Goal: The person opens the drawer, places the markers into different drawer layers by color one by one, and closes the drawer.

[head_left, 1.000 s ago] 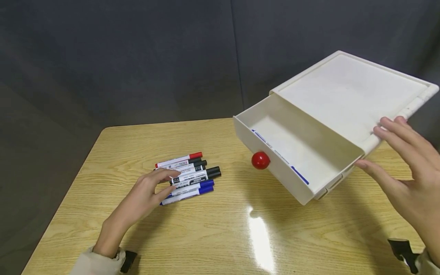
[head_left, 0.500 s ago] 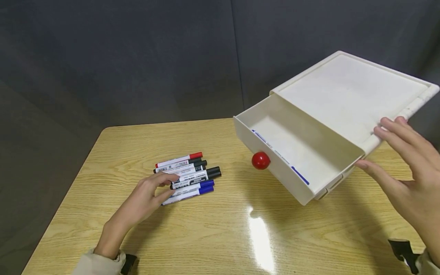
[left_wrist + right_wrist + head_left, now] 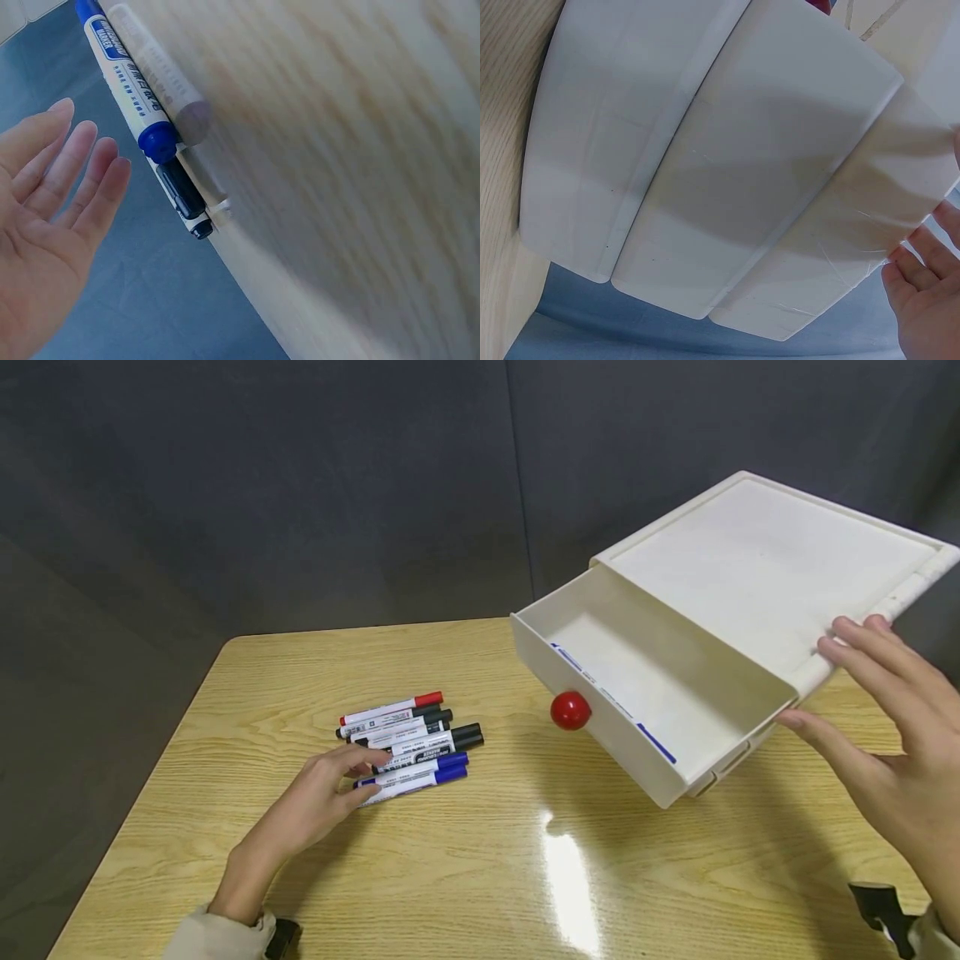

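Observation:
Several whiteboard markers lie side by side on the wooden table in the head view, from a red-capped marker (image 3: pixel 390 707) at the back to a blue-capped marker (image 3: pixel 423 785) in front. My left hand (image 3: pixel 315 797) hovers at their left ends, fingers spread and gently bent. The left wrist view shows the left hand (image 3: pixel 52 217) apart from a blue marker (image 3: pixel 124 82) and a black cap (image 3: pixel 181 187). At right, my right hand (image 3: pixel 900 718) rests its fingertips against the side edge of a white drawer unit (image 3: pixel 772 568). Its top drawer (image 3: pixel 630 752) is pulled out, showing a red knob (image 3: pixel 570 710).
Stacked side panels of the unit (image 3: pixel 750 157) fill the right wrist view. The wooden table (image 3: pixel 450 877) extends in front, with a bright glare patch. A dark curtain (image 3: pixel 337 493) hangs behind the table.
My left hand has shifted slightly nearer the front, toward the blue-capped markers. The right hand and drawer unit have stayed in place.

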`<state>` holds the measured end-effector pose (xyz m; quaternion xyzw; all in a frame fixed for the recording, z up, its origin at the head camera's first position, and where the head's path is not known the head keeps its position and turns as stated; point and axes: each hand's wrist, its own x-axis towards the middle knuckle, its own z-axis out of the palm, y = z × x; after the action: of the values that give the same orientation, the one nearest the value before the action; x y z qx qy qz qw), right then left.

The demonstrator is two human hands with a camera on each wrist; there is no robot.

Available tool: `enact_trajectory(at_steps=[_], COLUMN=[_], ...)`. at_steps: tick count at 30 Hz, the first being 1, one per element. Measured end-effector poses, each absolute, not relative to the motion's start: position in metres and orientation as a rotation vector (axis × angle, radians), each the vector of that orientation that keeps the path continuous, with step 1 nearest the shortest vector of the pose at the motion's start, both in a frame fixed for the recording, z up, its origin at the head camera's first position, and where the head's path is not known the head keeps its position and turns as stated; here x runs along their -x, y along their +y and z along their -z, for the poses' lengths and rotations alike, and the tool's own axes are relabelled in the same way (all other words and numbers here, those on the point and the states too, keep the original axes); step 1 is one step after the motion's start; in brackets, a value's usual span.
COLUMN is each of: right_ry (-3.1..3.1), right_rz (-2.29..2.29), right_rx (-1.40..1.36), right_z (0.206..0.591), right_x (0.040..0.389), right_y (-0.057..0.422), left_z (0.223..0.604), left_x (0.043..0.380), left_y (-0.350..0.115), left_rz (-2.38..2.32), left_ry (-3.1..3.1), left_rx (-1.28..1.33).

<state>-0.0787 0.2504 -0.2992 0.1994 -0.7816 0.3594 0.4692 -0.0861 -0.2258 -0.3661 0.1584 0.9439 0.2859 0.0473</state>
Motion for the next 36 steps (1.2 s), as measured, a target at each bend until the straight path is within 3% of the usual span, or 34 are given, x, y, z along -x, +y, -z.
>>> enact_trajectory(at_steps=[36], right_ry=[-1.936], right_rz=[-0.886], right_rx=[-0.478], right_z=[0.3009], right_x=[0.0792], right_y=[0.2516], left_z=[0.3708], left_x=[0.0844], left_y=[-0.2326], left_rz=[-0.768], left_ry=[2.796], left_rx=[-0.503])
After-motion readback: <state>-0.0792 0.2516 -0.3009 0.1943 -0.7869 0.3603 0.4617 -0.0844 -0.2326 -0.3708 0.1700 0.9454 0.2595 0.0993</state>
